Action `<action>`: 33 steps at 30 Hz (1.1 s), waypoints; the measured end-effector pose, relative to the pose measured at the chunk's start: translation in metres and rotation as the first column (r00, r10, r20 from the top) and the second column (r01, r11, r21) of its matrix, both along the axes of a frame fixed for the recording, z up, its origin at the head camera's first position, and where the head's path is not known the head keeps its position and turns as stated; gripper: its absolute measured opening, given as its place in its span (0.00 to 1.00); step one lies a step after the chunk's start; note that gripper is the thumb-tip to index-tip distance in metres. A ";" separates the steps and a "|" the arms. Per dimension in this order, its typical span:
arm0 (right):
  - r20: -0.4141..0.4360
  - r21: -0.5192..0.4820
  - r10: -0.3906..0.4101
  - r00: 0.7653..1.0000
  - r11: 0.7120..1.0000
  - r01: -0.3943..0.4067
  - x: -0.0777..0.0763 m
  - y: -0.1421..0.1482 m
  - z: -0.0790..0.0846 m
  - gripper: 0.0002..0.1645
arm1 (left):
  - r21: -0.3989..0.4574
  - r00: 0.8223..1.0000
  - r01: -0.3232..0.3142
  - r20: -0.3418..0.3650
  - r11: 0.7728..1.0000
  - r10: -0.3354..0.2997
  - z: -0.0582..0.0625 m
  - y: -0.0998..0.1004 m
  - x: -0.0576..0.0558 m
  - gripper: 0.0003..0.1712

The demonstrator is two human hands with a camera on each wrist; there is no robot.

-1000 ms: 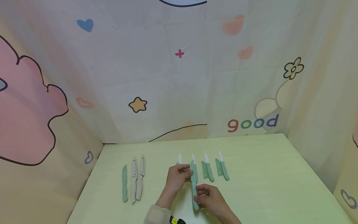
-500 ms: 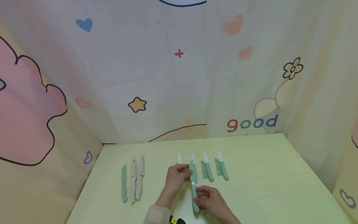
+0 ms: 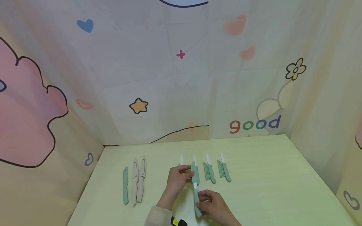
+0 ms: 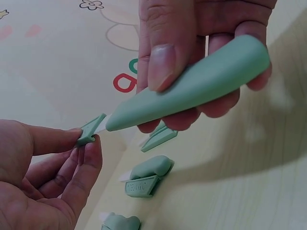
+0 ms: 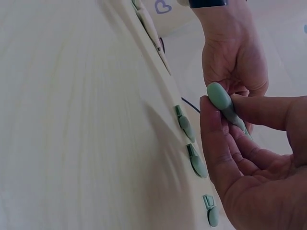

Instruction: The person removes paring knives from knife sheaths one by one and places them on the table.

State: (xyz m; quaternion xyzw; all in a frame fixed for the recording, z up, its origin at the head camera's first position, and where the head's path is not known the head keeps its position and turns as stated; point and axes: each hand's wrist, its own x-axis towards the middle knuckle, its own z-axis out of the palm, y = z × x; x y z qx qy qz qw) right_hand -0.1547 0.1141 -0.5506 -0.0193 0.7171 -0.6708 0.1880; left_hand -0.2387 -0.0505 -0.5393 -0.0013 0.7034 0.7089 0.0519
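Observation:
In the head view, my left hand [image 3: 176, 179] pinches a green blade sheath [image 3: 194, 175] between thumb and fingers. My right hand [image 3: 213, 204] grips the green handle of a knife [image 3: 197, 204], just below that sheath. A short stretch of white blade [image 4: 102, 126] shows between handle and sheath in the left wrist view; its tip is hidden inside the sheath. Both parts are held above the table, lined up with each other. Behind the hands, one paring knife [image 3: 181, 160] is partly covered by the left fingers, and another blade tip [image 3: 194, 158] pokes out past the sheath.
Right of the hands lie two small green knives, one paring knife [image 3: 211, 172] and another paring knife [image 3: 226, 171], each beside its green sheath. On the left lie a sheathed green knife [image 3: 125, 185] and two beige knives [image 3: 135, 185]. A printed curtain [image 3: 181, 94] stands behind the table [image 3: 268, 188].
My right hand has drawn the knife handle slightly down toward me, so more white blade shows below the sheath. The left hand with the sheath has barely moved.

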 end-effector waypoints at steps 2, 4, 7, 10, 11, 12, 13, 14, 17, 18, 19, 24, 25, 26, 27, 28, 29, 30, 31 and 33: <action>0.005 -0.002 0.005 1.000 1.000 -0.005 0.001 0.000 0.000 0.23 | 0.000 1.000 -0.002 0.000 1.000 0.002 0.005 0.000 0.002 0.16; 0.013 -0.005 0.008 1.000 1.000 -0.008 0.002 0.000 -0.001 0.22 | -0.004 1.000 -0.008 0.002 1.000 0.008 0.006 0.000 0.002 0.16; 0.017 -0.014 0.008 1.000 1.000 -0.008 0.003 0.000 -0.001 0.22 | -0.014 1.000 -0.016 0.008 1.000 0.016 0.007 0.000 0.002 0.16; 0.009 -0.018 0.008 1.000 1.000 -0.007 0.005 0.001 0.000 0.21 | -0.016 1.000 -0.019 0.008 1.000 0.019 0.004 -0.001 0.000 0.16; 0.003 -0.020 0.009 1.000 1.000 -0.009 0.006 0.002 0.000 0.21 | -0.012 1.000 -0.020 0.005 1.000 0.020 0.004 -0.001 0.000 0.16; -0.001 -0.022 0.012 1.000 1.000 -0.012 0.006 0.002 0.000 0.22 | -0.010 1.000 -0.023 0.000 1.000 0.023 0.005 -0.001 0.000 0.16; -0.004 -0.026 0.017 1.000 1.000 -0.018 0.007 0.002 0.000 0.22 | -0.006 1.000 -0.029 -0.002 1.000 0.029 0.005 -0.001 0.000 0.16; -0.003 -0.029 0.024 1.000 0.999 -0.024 0.008 0.003 0.000 0.22 | -0.005 0.999 -0.036 -0.007 0.999 0.036 0.005 -0.001 -0.001 0.16; 0.006 -0.048 0.046 0.999 0.998 -0.045 0.009 0.003 -0.001 0.21 | -0.004 0.998 -0.054 -0.016 0.999 0.054 0.007 -0.001 -0.002 0.16; 0.011 -0.056 0.051 0.999 0.997 -0.050 0.010 0.003 -0.001 0.21 | -0.005 0.998 -0.058 -0.017 0.998 0.058 0.008 -0.002 -0.003 0.16; 0.013 -0.063 0.055 0.998 0.997 -0.054 0.010 0.003 -0.001 0.21 | -0.005 0.998 -0.060 -0.014 0.998 0.059 0.008 -0.002 -0.003 0.15; 0.013 -0.073 0.073 0.997 0.995 -0.072 0.012 0.004 0.000 0.21 | -0.017 0.997 -0.072 -0.009 0.997 0.072 0.009 -0.003 -0.006 0.14; 0.014 -0.068 0.077 0.997 0.995 -0.076 0.012 0.004 0.001 0.21 | -0.018 0.997 -0.074 -0.013 0.997 0.074 0.009 -0.004 -0.006 0.14; 0.018 -0.063 0.081 0.997 0.995 -0.080 0.013 0.003 0.001 0.21 | -0.022 0.997 -0.079 -0.018 0.997 0.079 0.009 -0.004 -0.006 0.14; 0.021 -0.056 0.084 0.996 0.995 -0.082 0.013 0.003 0.001 0.20 | -0.022 0.996 -0.086 -0.020 0.996 0.085 0.009 -0.005 -0.006 0.15; 0.026 -0.050 0.086 0.996 0.995 -0.084 0.014 0.003 0.001 0.20 | -0.021 0.996 -0.091 -0.025 0.996 0.091 0.009 -0.006 -0.006 0.15; 0.032 -0.044 0.085 0.996 0.996 -0.084 0.015 0.002 0.001 0.20 | -0.018 0.995 -0.097 -0.028 0.995 0.096 0.009 -0.007 -0.006 0.15; 0.037 -0.038 0.085 0.996 0.996 -0.083 0.015 0.002 0.001 0.19 | -0.016 0.994 -0.104 -0.032 0.994 0.103 0.009 -0.008 -0.006 0.16; 0.038 -0.034 0.086 0.996 0.996 -0.085 0.015 0.002 0.002 0.19 | -0.016 0.993 -0.114 -0.038 0.993 0.113 0.009 -0.009 -0.006 0.16; 0.033 -0.035 0.090 0.995 0.995 -0.089 0.016 0.003 0.002 0.19 | -0.017 0.991 -0.133 -0.035 0.991 0.132 0.009 -0.011 -0.006 0.16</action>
